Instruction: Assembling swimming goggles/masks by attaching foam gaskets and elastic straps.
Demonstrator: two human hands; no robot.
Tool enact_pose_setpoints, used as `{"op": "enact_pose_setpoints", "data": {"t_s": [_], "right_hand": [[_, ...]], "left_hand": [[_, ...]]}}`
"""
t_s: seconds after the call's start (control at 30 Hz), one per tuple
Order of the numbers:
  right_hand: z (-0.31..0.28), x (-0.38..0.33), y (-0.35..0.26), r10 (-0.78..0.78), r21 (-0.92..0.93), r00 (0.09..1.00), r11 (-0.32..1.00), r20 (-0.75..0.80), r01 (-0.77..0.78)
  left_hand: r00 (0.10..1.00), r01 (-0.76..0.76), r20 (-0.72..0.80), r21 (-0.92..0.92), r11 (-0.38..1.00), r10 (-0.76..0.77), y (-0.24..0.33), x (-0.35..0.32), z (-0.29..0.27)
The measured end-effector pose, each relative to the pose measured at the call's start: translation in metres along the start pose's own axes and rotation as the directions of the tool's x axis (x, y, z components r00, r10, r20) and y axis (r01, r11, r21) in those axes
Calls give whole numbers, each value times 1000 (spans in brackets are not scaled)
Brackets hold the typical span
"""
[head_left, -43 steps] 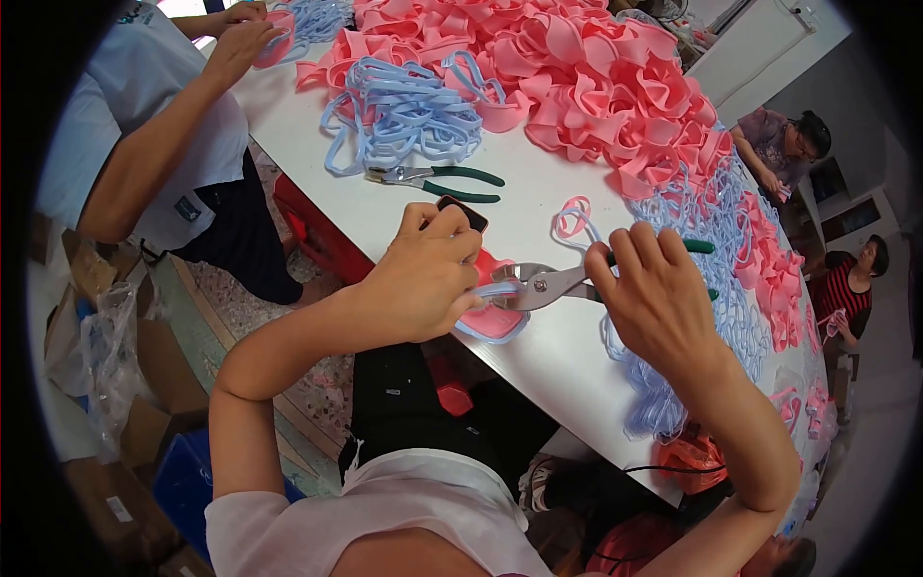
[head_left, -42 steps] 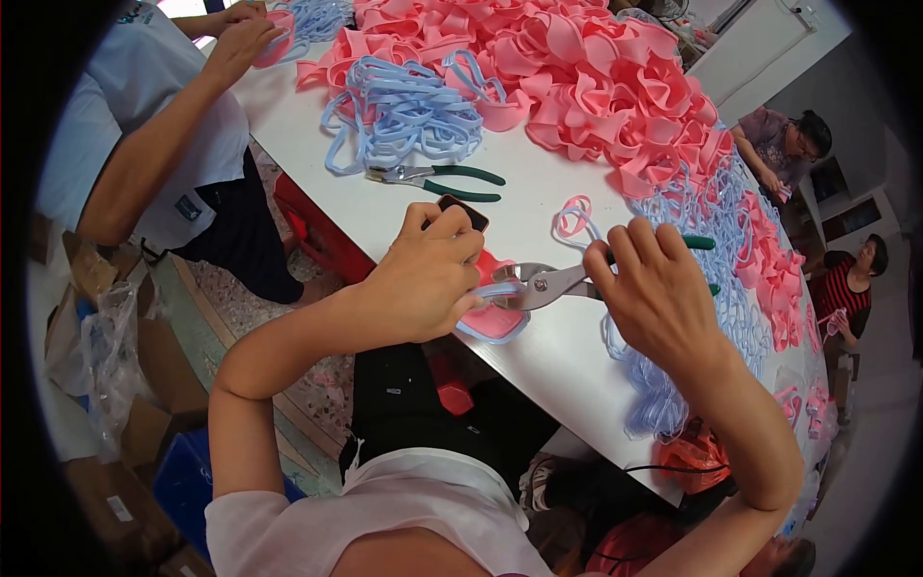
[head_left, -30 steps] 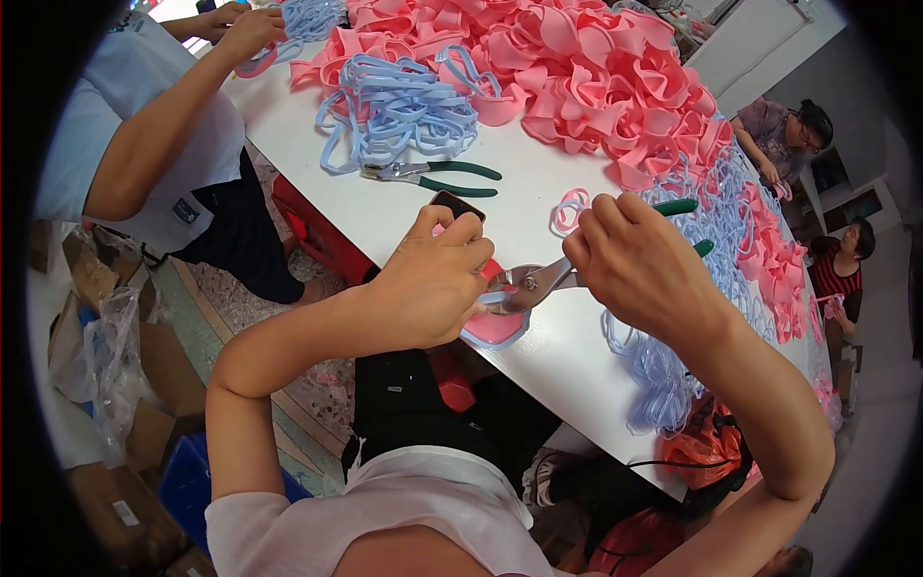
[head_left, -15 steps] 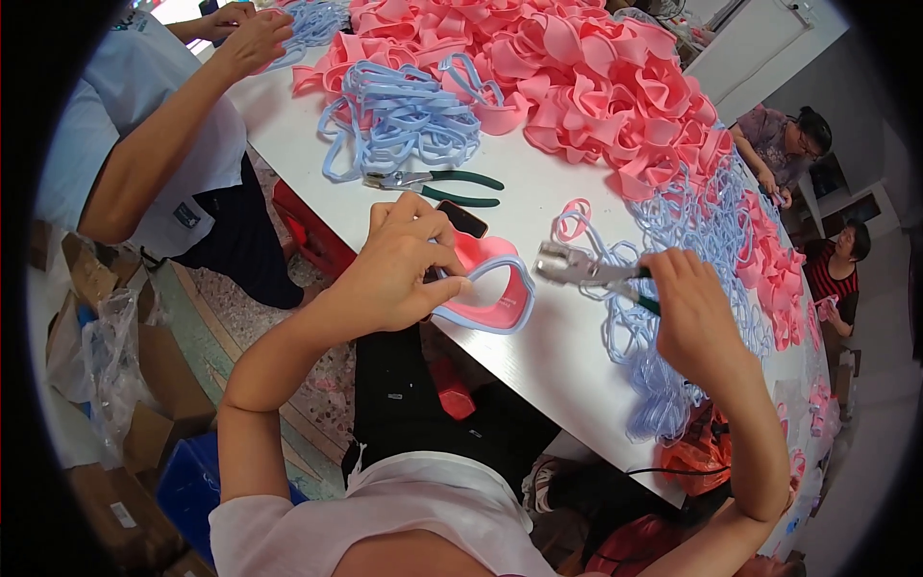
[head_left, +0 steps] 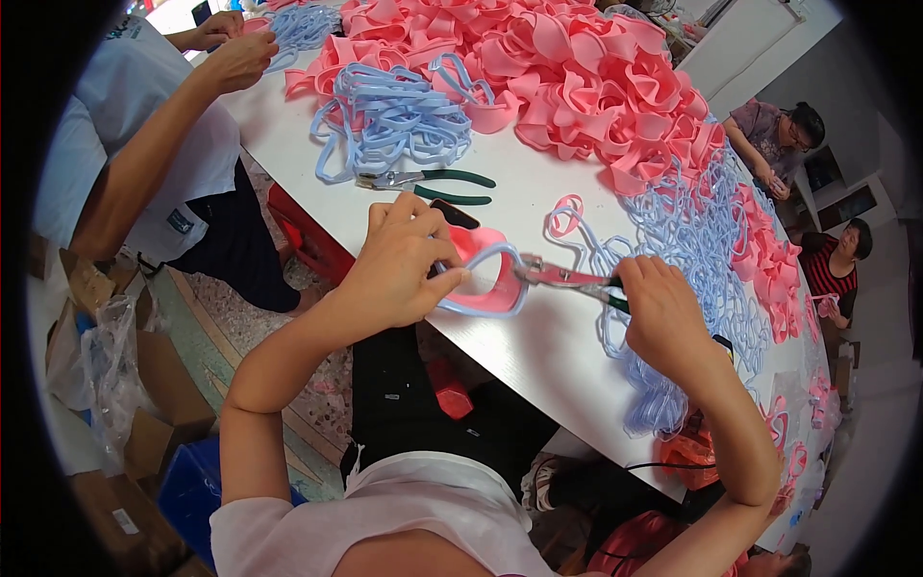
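A pink band (head_left: 503,286) with blue trim is gripped in the left hand (head_left: 399,262), over the near edge of the table (head_left: 548,356). Pliers (head_left: 569,277) are grasped in the right hand (head_left: 663,313), their jaws set at the band's right side. Farther off, other pliers (head_left: 452,176), blue straps (head_left: 399,115) and heaped pink strips (head_left: 586,77) are seen.

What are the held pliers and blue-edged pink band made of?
Held pliers: likely shiny metal, visible glints; green grips perhaps plastic or rubber, evenly coloured. Pink band: perhaps foam or silicone, matte, softly curving. Blue edging: smooth-looking, perhaps fabric or plastic.
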State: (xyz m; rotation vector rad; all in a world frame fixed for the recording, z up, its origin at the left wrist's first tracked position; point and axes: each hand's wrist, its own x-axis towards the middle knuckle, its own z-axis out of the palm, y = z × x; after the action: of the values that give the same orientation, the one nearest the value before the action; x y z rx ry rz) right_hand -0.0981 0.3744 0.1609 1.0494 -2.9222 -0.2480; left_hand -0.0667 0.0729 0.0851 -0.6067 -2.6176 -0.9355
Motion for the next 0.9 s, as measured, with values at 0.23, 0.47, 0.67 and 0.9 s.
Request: {"op": "enact_pose_setpoints", "data": {"t_s": [0.23,0.47,0.67,0.9], "right_hand": [[16,-25,-16,180,703,957,650,227,-289],[29,-24,-43,136,691,981,696,141,-196],[33,-21,-42,132,568,991,814,20,-120],[23,-13,-32,56,526,974,834,217,-165]], "left_hand": [[908,306,-82,-538,785,-410,-34,-5,7],[916,272,-123,-512,815,-382,-22,-5,19],[918,244,-195,-408,880,-345,-17,-5,25],[928,219,-183,-435,873,-324,-18,-8,26]]}}
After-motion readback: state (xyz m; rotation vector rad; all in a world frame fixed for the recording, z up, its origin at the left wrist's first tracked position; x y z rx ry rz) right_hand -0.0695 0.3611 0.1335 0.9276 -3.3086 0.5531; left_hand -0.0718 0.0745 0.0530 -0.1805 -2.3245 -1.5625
